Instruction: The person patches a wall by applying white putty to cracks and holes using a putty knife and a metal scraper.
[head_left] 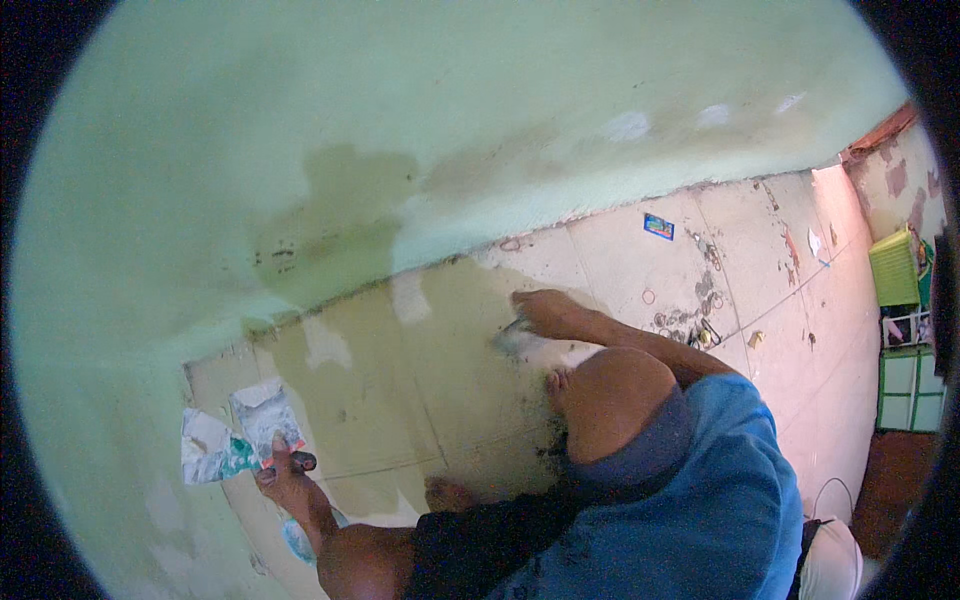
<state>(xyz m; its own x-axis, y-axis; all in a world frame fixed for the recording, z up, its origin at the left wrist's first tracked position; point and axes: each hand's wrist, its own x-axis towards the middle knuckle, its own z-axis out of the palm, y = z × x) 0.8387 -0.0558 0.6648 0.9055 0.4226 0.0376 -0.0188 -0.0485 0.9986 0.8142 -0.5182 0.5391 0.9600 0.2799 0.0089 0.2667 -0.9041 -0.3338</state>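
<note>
At the left, my left hand (285,478) is closed around a dark-handled scraper (303,461) with red parts. Its thumb lies against a broad grey piece smeared with white, which looks like the blade. Just beside it is a crumpled pale packet (203,447) with a green patch. Farther right, my right hand (552,312) is low over the floor, fingers closed on a flat grey tool (518,338). That tool is blurred and partly hidden by the hand, so its exact kind does not show.
A stained green wall (500,90) meets the pale tiled floor (640,270) beyond my hands. A small blue packet (658,227) lies near the wall. Dark debris and bands (705,330) are scattered right of my arm. A yellow-green basket (893,268) stands far right.
</note>
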